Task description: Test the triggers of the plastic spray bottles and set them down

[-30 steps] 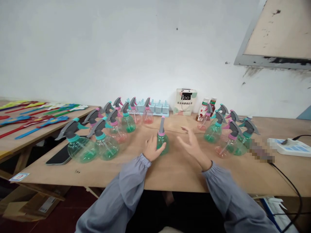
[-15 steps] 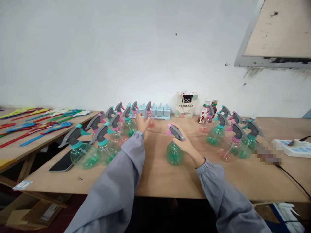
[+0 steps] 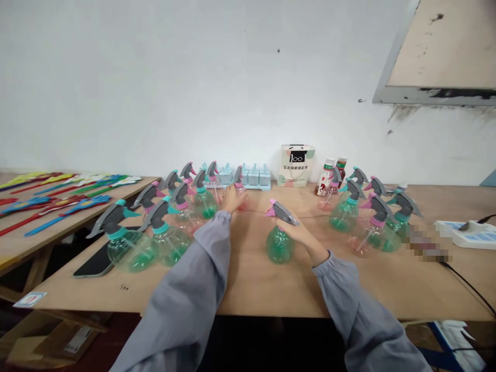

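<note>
My right hand point(image 3: 291, 230) is closed round the neck of a green spray bottle point(image 3: 279, 247) with a grey and pink trigger head point(image 3: 279, 211). That bottle stands upright in the middle of the table. Farther back, my left hand point(image 3: 233, 199) has its fingers round a pink spray bottle point(image 3: 242, 202), just below its trigger head; part of the bottle is hidden behind the hand. To the left of my left hand stand several more green and pink spray bottles, among them a green one point(image 3: 205, 202) close to my wrist.
Another group of spray bottles point(image 3: 344, 214) stands at the right, beside drink bottles point(image 3: 325, 178) and a paper bag point(image 3: 296, 166). Light-blue moulds point(image 3: 259, 179) line the wall. A phone point(image 3: 93, 262) lies at left, a power strip point(image 3: 475, 235) at right. Colourful flat sticks cover the left table point(image 3: 62, 227).
My left hand has gone from open beside the pink spray bottle to closed round it. My right hand stays on the green spray bottle. The view has shifted slightly.
</note>
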Action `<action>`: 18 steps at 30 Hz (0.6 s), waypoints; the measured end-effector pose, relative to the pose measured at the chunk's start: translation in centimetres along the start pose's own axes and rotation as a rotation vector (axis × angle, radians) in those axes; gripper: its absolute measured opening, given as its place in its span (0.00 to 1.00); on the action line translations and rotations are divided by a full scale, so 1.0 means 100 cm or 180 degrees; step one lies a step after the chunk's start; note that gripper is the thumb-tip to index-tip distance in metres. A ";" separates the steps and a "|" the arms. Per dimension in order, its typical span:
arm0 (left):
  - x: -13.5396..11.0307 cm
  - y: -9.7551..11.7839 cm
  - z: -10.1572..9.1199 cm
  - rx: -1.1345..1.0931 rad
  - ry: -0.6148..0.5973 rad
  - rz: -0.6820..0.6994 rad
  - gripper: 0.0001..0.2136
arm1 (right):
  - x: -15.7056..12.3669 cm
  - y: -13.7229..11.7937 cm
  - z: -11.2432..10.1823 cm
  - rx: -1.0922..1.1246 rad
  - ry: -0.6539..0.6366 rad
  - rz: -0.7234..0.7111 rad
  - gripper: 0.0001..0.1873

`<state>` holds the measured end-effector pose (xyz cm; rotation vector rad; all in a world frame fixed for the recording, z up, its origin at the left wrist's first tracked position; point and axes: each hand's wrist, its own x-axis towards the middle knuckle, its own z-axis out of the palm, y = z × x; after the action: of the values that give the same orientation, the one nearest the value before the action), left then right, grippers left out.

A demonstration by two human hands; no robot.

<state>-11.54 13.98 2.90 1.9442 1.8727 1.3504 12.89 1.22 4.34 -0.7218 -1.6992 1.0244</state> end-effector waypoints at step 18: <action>-0.143 0.011 -0.041 -0.0335 0.0045 0.0245 0.25 | 0.013 -0.018 0.000 0.1502 0.0322 0.0163 0.09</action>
<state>-10.99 -0.36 -1.08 1.9782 1.7119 1.4561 12.47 1.45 6.49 -0.4985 -1.2875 1.3391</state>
